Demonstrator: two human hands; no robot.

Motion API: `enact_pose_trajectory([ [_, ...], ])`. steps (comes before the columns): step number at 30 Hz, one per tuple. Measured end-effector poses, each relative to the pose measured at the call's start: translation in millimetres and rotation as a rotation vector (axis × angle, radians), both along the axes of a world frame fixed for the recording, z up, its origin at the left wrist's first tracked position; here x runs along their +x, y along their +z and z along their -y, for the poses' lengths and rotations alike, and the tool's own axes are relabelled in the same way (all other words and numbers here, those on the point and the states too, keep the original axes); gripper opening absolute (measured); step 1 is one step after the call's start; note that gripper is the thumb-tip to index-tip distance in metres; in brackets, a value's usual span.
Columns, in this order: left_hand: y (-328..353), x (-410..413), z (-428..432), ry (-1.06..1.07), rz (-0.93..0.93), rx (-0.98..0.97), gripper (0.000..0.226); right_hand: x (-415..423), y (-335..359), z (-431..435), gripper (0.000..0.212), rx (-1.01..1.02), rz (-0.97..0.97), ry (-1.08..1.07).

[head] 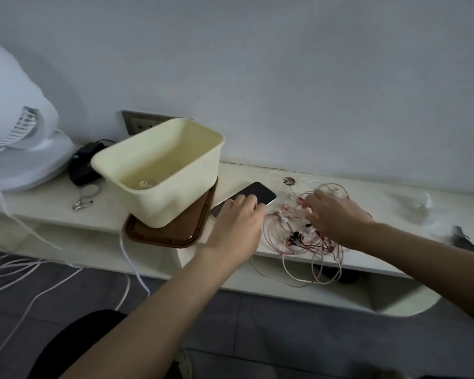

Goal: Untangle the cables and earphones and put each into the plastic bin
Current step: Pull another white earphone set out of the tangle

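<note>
Fig. 1. Earphone tangle (293, 242) on shelf (246, 173), right of bin (159, 170). Left hand (238, 222) flat on phone (260, 192), fingers straight; right hand (334, 214) on tangle, pinch or not unclear. Handling: light, limp, snag-prone; prob. best lifted by 1 bud (292, 239).

A plain, pale grey-white wall (285, 77) fills the upper half of the view. A grey wall socket plate (136, 123) is set low in it, just above the back edge of the shelf (381, 194). The shelf is a cream-coloured ledge running along the wall, with an open lower compartment (367, 292) under its front edge, rounded at the right end. A white fan (17, 119) stands at its left end. The floor (285, 329) is dark grey tile with faint joints. The light is dim and even.
</note>
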State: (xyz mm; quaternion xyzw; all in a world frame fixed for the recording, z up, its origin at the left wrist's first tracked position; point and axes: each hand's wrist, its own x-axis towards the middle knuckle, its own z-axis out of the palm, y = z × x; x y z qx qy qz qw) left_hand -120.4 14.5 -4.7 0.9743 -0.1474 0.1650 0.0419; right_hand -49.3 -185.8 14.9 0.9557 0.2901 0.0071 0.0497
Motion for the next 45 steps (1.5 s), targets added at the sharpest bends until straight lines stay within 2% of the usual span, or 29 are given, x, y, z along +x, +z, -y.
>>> enact_pose_trajectory([
  [2,-8.9,2.8,13.5,-0.048,-0.101,0.036,0.024,-7.2,-11.4,16.6,0.038,-0.125,-0.065,0.043],
  [7,-34.8,11.7,32.3,-0.082,-0.346,0.093,0.049,-10.4,-33.2,39.3,0.056,-0.111,-0.202,0.058],
  [10,-43.6,13.8,33.8,-0.064,-0.531,0.202,0.046,-4.1,-46.8,46.8,0.055,-0.067,-0.204,0.041],
  [12,-46.9,15.5,35.1,-0.071,-0.579,0.232,0.045,0.7,-55.7,52.4,0.051,-0.040,-0.204,0.013],
  [18,-54.8,22.9,40.4,-0.091,-0.610,0.167,0.047,16.0,-63.0,67.0,0.047,0.122,-0.231,-0.093],
  [22,-52.0,31.0,46.1,-0.119,-0.606,0.124,0.043,30.5,-61.3,74.1,0.045,0.142,-0.199,-0.173],
  [25,-47.4,39.2,48.6,-0.129,-0.525,0.099,0.039,37.0,-54.4,73.3,0.050,0.090,-0.199,-0.190],
  [29,-42.3,56.7,47.5,-0.019,-0.402,0.083,0.043,38.7,-32.8,50.9,0.052,-0.061,-0.206,-0.182],
  [33,-43.6,70.8,39.6,0.137,-0.294,0.164,0.044,33.9,-17.4,22.9,0.045,0.084,-0.203,-0.118],
  [37,-45.9,79.8,31.9,0.184,-0.308,0.188,0.042,36.5,-28.1,-3.5,0.037,0.280,-0.256,-0.043],
  [42,-48.8,85.7,23.7,0.211,-0.332,0.124,0.032,47.5,-61.9,-21.8,0.032,0.203,-0.238,-0.059],
  [45,-48.6,91.3,24.4,0.215,-0.344,0.072,0.035,53.1,-73.9,-25.5,0.029,0.186,-0.227,-0.098],
])
